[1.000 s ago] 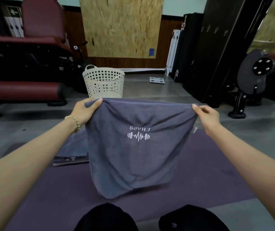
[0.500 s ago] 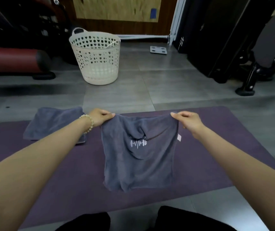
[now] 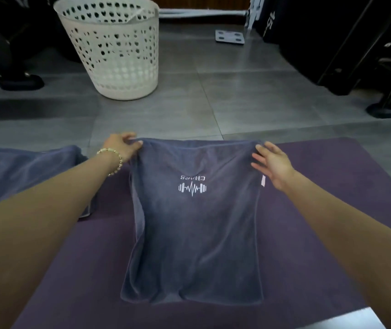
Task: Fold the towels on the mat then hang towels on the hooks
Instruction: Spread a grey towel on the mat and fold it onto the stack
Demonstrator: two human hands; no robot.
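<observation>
At the far-left corner of the purple mat [image 3: 320, 222] lies another grey towel [image 3: 19, 172], flattened into what looks like a folded stack, so at least one towel appears to be done already. Just to its right, the left hand [image 3: 121, 146], with a bead bracelet [image 3: 115, 160] at the wrist, pinches the far-left corner of the grey towel [image 3: 197, 233] between thumb and fingers, near the mat's far edge. That towel lies spread down the middle of the mat, running from the far edge toward the near edge. It is a soft, dull blue-grey cloth with a white printed logo [image 3: 192, 186] of a barbell and pulse line, lettering upside down from this view, and a small pale tag [image 3: 263, 181] at its right edge. It lies mostly flat, though the near hem bunches into soft ripples and the left side shows a long crease. The right hand [image 3: 272, 165] sits at the far-right corner with fingers spread and loose, apparently resting on or just above the cloth rather than gripping it. Judging from this, the current towel is only laid out: its folds are not yet made. Hanging is also ahead, and no hooks are in view. Beyond the mat, on the grey tile floor, stands a white perforated laundry basket [image 3: 116, 55].
</observation>
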